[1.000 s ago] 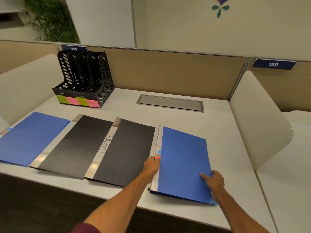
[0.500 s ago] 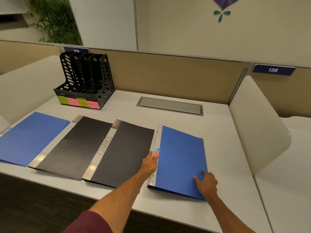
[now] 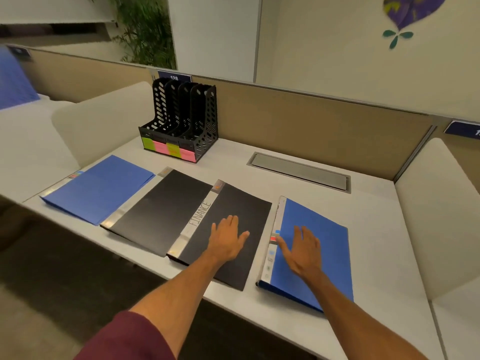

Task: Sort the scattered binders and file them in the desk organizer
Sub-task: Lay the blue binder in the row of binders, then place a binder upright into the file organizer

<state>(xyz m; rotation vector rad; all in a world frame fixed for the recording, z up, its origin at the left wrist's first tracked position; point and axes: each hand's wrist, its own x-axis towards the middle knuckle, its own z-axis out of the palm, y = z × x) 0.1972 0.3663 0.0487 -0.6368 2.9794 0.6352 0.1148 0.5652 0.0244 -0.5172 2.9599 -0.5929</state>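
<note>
White desk (image 3: 363, 229) is occupying the centre of the view, with a brushed-metal cable hatch (image 3: 298, 170) lying flush in its surface near the back edge. A tan partition panel (image 3: 311, 120) is standing along the rear of the desk. A dark blue number plate (image 3: 174, 77) reading 138 is sitting at its top rail, and a 2nd plate (image 3: 465, 129) is showing at the right edge, its number cut off. A curved white left divider (image 3: 104, 120) and a matching right divider (image 3: 436, 216) are flanking the desk. Green foliage (image 3: 148, 29) is rising behind the partition. A purple leaf decal (image 3: 407, 11) is decorating the wall. A blurred blue shape (image 3: 13, 81), possibly a chair back, is showing far left.
</note>
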